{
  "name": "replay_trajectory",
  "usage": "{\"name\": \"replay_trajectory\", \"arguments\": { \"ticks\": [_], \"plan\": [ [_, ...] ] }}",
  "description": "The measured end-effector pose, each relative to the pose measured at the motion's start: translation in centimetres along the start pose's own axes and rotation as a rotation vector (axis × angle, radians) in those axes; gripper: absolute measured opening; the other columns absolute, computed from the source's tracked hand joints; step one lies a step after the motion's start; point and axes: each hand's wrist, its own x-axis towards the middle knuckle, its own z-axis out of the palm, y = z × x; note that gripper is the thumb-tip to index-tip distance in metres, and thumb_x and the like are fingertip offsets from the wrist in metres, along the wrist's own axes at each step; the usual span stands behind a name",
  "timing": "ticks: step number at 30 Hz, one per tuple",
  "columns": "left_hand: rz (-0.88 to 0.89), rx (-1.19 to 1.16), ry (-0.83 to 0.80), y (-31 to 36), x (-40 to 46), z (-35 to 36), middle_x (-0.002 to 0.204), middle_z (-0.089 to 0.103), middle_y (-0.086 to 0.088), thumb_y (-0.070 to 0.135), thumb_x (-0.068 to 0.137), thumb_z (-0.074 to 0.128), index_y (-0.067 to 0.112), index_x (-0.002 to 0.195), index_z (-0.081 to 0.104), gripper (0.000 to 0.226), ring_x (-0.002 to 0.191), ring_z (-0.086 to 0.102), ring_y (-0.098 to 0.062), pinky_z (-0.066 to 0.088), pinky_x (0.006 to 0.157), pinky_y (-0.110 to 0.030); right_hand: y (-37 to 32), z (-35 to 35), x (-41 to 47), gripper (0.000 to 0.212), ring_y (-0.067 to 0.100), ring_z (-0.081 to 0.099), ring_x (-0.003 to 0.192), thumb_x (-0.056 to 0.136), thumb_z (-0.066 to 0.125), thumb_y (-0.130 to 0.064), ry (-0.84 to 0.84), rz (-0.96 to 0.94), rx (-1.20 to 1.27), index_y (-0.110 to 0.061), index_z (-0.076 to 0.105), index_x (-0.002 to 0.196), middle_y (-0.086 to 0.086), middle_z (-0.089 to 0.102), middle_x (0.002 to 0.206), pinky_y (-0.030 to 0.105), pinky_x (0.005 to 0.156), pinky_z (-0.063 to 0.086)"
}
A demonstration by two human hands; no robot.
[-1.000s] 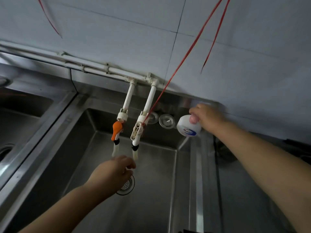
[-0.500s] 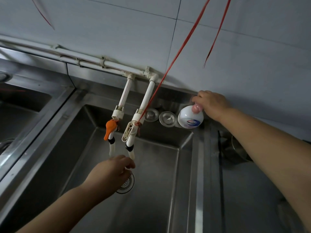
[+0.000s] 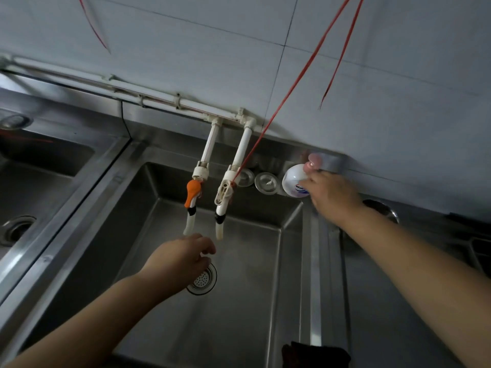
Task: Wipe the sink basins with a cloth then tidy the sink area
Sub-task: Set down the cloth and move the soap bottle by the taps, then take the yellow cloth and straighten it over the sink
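Head view: the dark cloth [image 3: 316, 353] lies crumpled on the steel sink [image 3: 239, 301] rim at 6 o'clock, well apart from both hands. Left hand [image 3: 183, 258] loosely curled, empty; right hand [image 3: 332, 195] grips a rounded white bottle [image 3: 293, 179] at 2 o'clock.

Dark cloth [image 3: 316, 354] cropped at bottom edge
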Motion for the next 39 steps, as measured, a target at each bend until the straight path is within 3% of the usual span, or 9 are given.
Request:
{"name": "replay_trajectory", "arguments": {
  "ticks": [3, 7, 10, 13, 16, 22, 25, 33, 39],
  "plan": [
    [0.023, 0.023, -0.001, -1.4, -2.3, -0.8, 0.118, 0.055, 0.016, 0.03, 0.094, 0.05, 0.034, 0.119, 0.055, 0.026, 0.105, 0.055, -0.003, 0.047, 0.087, -0.023, -5.0, -1.4, -2.7, 0.027, 0.027, 0.059, 0.052, 0.045, 0.083, -0.012, -0.033, -0.073, -0.053, -0.019, 0.069, 0.067, 0.002, 0.059, 0.063, 0.025, 0.038, 0.041],
    [0.039, 0.058, 0.021, -4.7, -6.7, -1.9, 0.119, 0.056, 0.014, 0.031, 0.094, 0.049, 0.033, 0.119, 0.055, 0.027, 0.105, 0.056, -0.005, 0.048, 0.089, -0.026, -12.9, -4.0, -5.3, 0.026, 0.023, 0.055, 0.043, 0.042, 0.085, -0.016, -0.068, -0.17, -0.015, -0.019, 0.062, 0.054, 0.0, 0.053, 0.051, 0.024, 0.036, 0.037],
    [0.049, 0.101, 0.053, -8.5, -11.0, -3.0, 0.121, 0.055, 0.014, 0.033, 0.095, 0.047, 0.033, 0.122, 0.054, 0.028, 0.107, 0.055, -0.006, 0.046, 0.087, -0.023, -19.6, -6.2, -6.2, 0.009, 0.028, 0.063, 0.074, 0.075, 0.069, -0.019, -0.166, -0.166, 0.005, -0.013, 0.067, 0.081, 0.006, 0.064, 0.078, 0.029, 0.054, 0.038],
    [0.032, 0.138, 0.068, -13.9, -16.7, -4.7, 0.124, 0.053, 0.011, 0.034, 0.096, 0.044, 0.032, 0.124, 0.052, 0.029, 0.111, 0.053, -0.009, 0.04, 0.083, -0.021, -27.2, -7.9, -6.6, 0.017, 0.032, 0.06, 0.094, 0.09, 0.048, -0.014, -0.203, -0.153, 0.055, -0.008, 0.063, 0.099, 0.011, 0.063, 0.097, 0.034, 0.065, 0.039],
    [-0.006, 0.151, 0.08, -19.8, -22.7, -6.6, 0.124, 0.053, 0.009, 0.033, 0.097, 0.042, 0.031, 0.123, 0.052, 0.028, 0.112, 0.052, -0.012, 0.045, 0.089, -0.026, -34.9, -9.9, -6.2, 0.02, 0.029, 0.058, 0.097, 0.092, 0.044, -0.016, -0.209, -0.173, 0.045, -0.012, 0.061, 0.103, 0.007, 0.061, 0.1, 0.033, 0.065, 0.035],
    [-0.174, 0.209, 0.156, -30.1, -33.5, -10.7, 0.125, 0.052, 0.011, 0.035, 0.095, 0.042, 0.035, 0.123, 0.051, 0.029, 0.111, 0.054, -0.011, 0.047, 0.087, -0.029, -48.8, -15.1, -2.9, 0.026, 0.028, 0.056, 0.102, 0.095, 0.039, -0.022, -0.158, -0.276, 0.123, -0.012, 0.06, 0.107, 0.007, 0.06, 0.108, 0.033, 0.069, 0.036],
    [-0.231, 0.218, 0.229, -33.9, -37.0, -13.0, 0.125, 0.053, 0.012, 0.034, 0.095, 0.043, 0.034, 0.122, 0.053, 0.029, 0.114, 0.052, -0.01, 0.047, 0.088, -0.028, -54.1, -18.0, -0.6, 0.03, 0.029, 0.057, 0.102, 0.095, 0.039, -0.025, -0.104, -0.346, 0.154, -0.014, 0.061, 0.111, 0.007, 0.061, 0.11, 0.035, 0.073, 0.043],
    [-0.326, 0.195, 0.341, -40.7, -40.3, -16.1, 0.123, 0.054, 0.013, 0.038, 0.096, 0.044, 0.034, 0.123, 0.053, 0.029, 0.114, 0.053, -0.009, 0.046, 0.088, -0.025, -61.7, -22.5, 7.4, 0.027, 0.024, 0.061, 0.091, 0.095, 0.038, -0.028, -0.055, -0.371, 0.27, -0.022, 0.063, 0.105, 0.0, 0.063, 0.105, 0.034, 0.072, 0.048],
    [-0.375, 0.177, 0.338, -46.1, -38.8, -19.5, 0.121, 0.054, 0.014, 0.037, 0.096, 0.044, 0.035, 0.12, 0.054, 0.027, 0.111, 0.052, -0.006, 0.047, 0.086, -0.022, -64.6, -25.3, 16.8, 0.026, 0.022, 0.062, 0.096, 0.095, 0.043, -0.027, 0.076, -0.314, 0.412, -0.025, 0.064, 0.109, -0.001, 0.066, 0.109, 0.032, 0.076, 0.05]
  ]
}}
